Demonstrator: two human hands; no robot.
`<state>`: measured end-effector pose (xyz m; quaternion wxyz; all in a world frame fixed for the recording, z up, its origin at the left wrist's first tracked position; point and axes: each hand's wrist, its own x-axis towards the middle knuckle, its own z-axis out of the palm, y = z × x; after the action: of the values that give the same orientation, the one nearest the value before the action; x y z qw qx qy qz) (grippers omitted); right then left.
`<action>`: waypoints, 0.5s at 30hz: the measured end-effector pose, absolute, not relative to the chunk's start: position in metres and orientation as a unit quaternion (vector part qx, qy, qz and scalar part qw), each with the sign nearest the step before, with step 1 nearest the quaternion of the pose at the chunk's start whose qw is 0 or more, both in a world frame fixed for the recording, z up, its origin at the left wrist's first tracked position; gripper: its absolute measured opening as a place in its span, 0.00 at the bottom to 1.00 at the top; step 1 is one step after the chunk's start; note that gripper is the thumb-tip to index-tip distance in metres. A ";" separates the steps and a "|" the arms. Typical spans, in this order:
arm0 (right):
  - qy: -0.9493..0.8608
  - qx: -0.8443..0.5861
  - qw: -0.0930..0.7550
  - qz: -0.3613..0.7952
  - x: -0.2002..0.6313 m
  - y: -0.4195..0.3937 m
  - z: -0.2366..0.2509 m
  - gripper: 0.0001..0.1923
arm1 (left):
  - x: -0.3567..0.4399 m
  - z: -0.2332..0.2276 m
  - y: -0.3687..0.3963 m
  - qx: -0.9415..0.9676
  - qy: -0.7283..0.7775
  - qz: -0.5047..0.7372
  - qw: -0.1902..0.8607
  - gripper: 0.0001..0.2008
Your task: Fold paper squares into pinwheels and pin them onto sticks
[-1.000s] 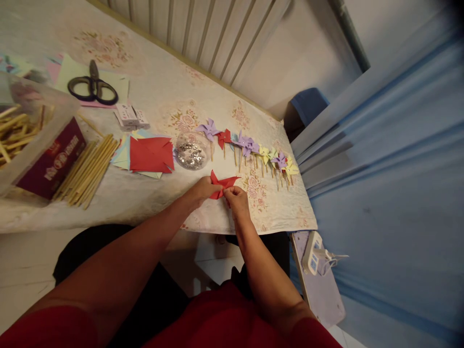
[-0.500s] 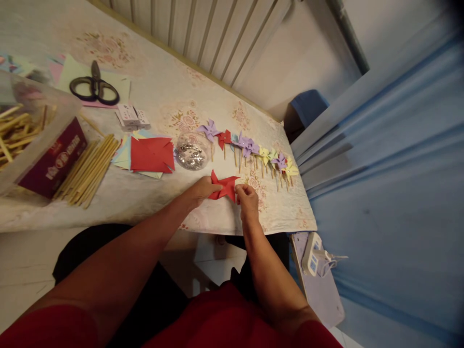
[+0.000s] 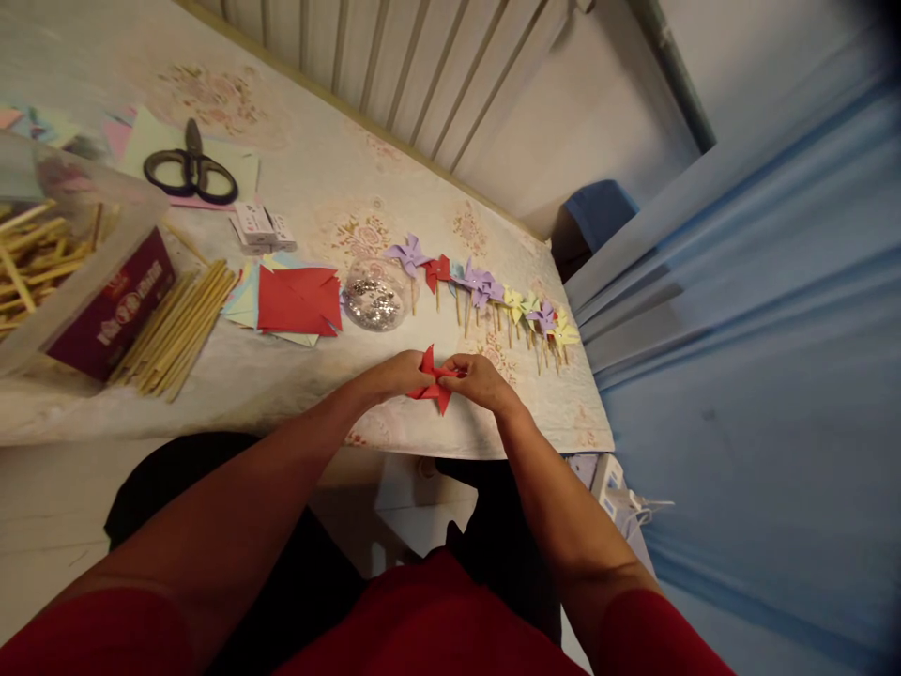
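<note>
Head view: gripping a red folded-paper pinwheel (image 3: 443,398) w/ both bare hands, close together over the near part of a cream rose-printed tablecloth (image 3: 282,394) (can't tell if paper's touching cloth). With left hand (image 3: 406,374), clamped on the pinwheel's left side, thumb on top; with right hand (image 3: 481,381), pinching near its centre from the right, exact fingertip contact hidden.

Just beyond, to the far right: a slanting row of purple, red, blue and yellow paper pinwheels on thin sticks (image 3: 481,284). At that row's left end, a clear round dish of small silvery bits (image 3: 375,302); next left, a pile of cut paper w/ red on top (image 3: 299,300). Farther left, a loose bundle of tan sticks (image 3: 179,329) beside a translucent plastic tub w/ maroon label (image 3: 119,300), holding more sticks. Far left: black-handled scissors (image 3: 191,169) lying on pale green paper (image 3: 236,169), near small white printed boxes (image 3: 254,223). Off right, a pale blue curtain (image 3: 760,357).
</note>
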<state>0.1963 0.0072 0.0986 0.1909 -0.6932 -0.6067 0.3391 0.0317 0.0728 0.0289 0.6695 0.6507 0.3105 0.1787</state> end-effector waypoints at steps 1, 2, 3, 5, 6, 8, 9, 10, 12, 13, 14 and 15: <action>-0.606 -0.699 0.179 0.333 0.194 0.008 0.097 0.05 | 0.032 0.030 0.073 0.657 0.315 0.175 0.662 0.07; -0.606 -0.705 0.170 0.328 0.192 0.008 0.095 0.05 | 0.031 0.031 0.073 0.661 0.317 0.171 0.658 0.08; -0.606 -0.708 0.162 0.324 0.190 0.008 0.094 0.05 | 0.031 0.032 0.073 0.665 0.316 0.168 0.655 0.08; -0.606 -0.713 0.153 0.317 0.189 0.009 0.092 0.05 | 0.031 0.033 0.073 0.669 0.309 0.168 0.654 0.08; -0.605 -0.714 0.149 0.320 0.189 0.009 0.092 0.05 | 0.031 0.033 0.073 0.671 0.306 0.167 0.655 0.08; -0.598 -0.713 0.146 0.336 0.190 0.009 0.092 0.05 | 0.031 0.033 0.072 0.672 0.302 0.166 0.656 0.08; -0.594 -0.711 0.145 0.347 0.190 0.008 0.092 0.05 | 0.030 0.032 0.072 0.670 0.302 0.166 0.658 0.07; -0.590 -0.709 0.145 0.359 0.191 0.008 0.091 0.05 | 0.030 0.032 0.072 0.666 0.303 0.167 0.661 0.07; -0.581 -0.701 0.154 0.383 0.192 0.006 0.091 0.06 | 0.029 0.032 0.072 0.654 0.307 0.167 0.672 0.05; -0.576 -0.697 0.161 0.396 0.193 0.005 0.090 0.07 | 0.029 0.032 0.072 0.643 0.310 0.169 0.680 0.04; -0.571 -0.692 0.172 0.407 0.194 0.004 0.089 0.08 | 0.029 0.032 0.072 0.630 0.312 0.171 0.690 0.05; -0.565 -0.688 0.186 0.416 0.195 0.003 0.088 0.09 | 0.029 0.033 0.073 0.614 0.312 0.175 0.703 0.05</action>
<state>0.1953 0.0034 0.0881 0.1863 -0.6876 -0.5652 0.4161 0.0287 0.0726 0.0329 0.7034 0.6141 0.3124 0.1746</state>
